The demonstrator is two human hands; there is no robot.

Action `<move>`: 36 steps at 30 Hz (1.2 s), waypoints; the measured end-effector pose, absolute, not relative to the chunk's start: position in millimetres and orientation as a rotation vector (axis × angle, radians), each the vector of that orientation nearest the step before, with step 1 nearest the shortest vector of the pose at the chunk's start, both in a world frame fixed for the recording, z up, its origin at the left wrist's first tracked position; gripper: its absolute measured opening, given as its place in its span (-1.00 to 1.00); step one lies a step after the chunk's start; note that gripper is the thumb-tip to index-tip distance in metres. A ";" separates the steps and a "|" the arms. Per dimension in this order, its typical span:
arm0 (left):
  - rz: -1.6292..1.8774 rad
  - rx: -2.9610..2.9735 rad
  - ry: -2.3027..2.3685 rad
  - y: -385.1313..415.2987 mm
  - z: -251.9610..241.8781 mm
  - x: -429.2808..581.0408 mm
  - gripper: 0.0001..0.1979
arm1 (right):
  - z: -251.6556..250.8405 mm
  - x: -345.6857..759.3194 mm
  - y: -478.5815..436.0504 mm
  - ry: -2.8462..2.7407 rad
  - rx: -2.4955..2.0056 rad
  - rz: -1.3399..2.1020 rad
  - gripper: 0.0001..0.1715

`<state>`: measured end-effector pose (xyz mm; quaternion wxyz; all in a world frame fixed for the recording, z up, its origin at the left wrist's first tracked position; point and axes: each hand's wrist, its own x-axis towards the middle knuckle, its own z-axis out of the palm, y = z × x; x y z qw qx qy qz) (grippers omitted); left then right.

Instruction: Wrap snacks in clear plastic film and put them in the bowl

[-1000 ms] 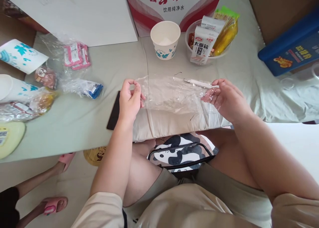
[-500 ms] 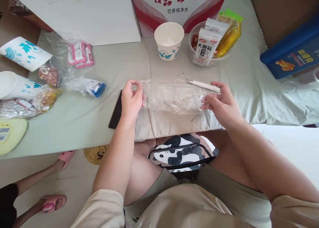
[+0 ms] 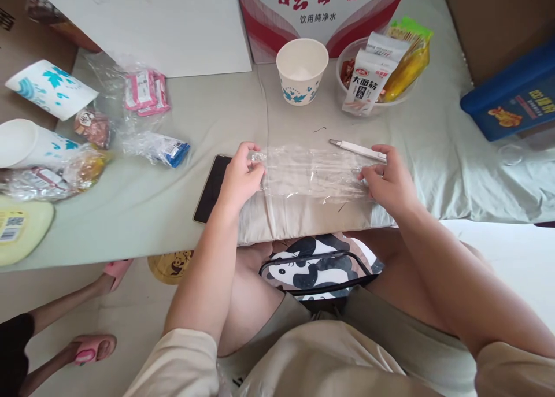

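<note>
Viewpoint: looking down from the person's head at their own two bare arms, which reach forward over a table draped in a pale green cloth (image 3: 143,212).

Held thing: a clear crinkled plastic film (image 3: 312,174), stretched flat and wide between the two hands. It lies low over the near edge of the table, just above a folded beige cushion (image 3: 303,218).

Left hand (image 3: 243,177): curled, with thumb and fingers pinched on the left end of the film.

Right hand (image 3: 390,180): fingers bent and closed on the right end of the film, knuckles up.

Just beside the left hand: a black flat phone (image 3: 212,188), face up on the cloth and partly under the wrist.

Just beyond the right hand: a slim white utility knife (image 3: 358,149), lying at a slant close to the fingertips.

Further back: a white paper cup with teal flower print (image 3: 302,70), standing upright. To its right is a clear plastic bowl (image 3: 341,57) filled with snack packets.

Behind those: a red and white printed carton (image 3: 321,10).

Far right: a blue box (image 3: 515,96).

Left side of the table: loose snack packets in clear wrappers (image 3: 147,96) and more printed paper cups (image 3: 47,88).

On the lap: a panda-print bag (image 3: 316,270).

Lower left corner: another person's foot in a pink slipper (image 3: 93,348) on the floor.
</note>
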<state>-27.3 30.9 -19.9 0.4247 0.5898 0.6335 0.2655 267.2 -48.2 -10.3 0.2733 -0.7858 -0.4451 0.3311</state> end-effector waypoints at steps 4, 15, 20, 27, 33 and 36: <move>0.596 1.634 1.541 27.2 -16.0 -28.4 -0.49 | -13.4 270.3 -47.4 -1.286 -2.106 0.838 -0.40; 0.880 1.487 1.502 29.2 -14.4 -25.0 -0.90 | -23.8 282.3 -48.5 -1.373 -1.902 0.759 -0.49; 0.758 1.585 1.653 27.2 -13.0 -25.4 -0.88 | -17.9 280.7 -46.3 -1.390 -2.020 0.779 -0.51; 0.553 1.808 1.825 25.3 -11.0 -20.4 -0.91 | -23.9 283.6 -46.0 -1.512 -2.066 0.603 -0.53; 0.459 1.901 1.803 23.5 -10.5 -16.5 -0.77 | -25.0 283.5 -47.2 -1.614 -2.173 0.455 -0.45; 0.418 1.947 1.794 22.1 -12.4 -14.1 -0.53 | -22.8 280.5 -49.3 -1.771 -2.151 0.333 -0.36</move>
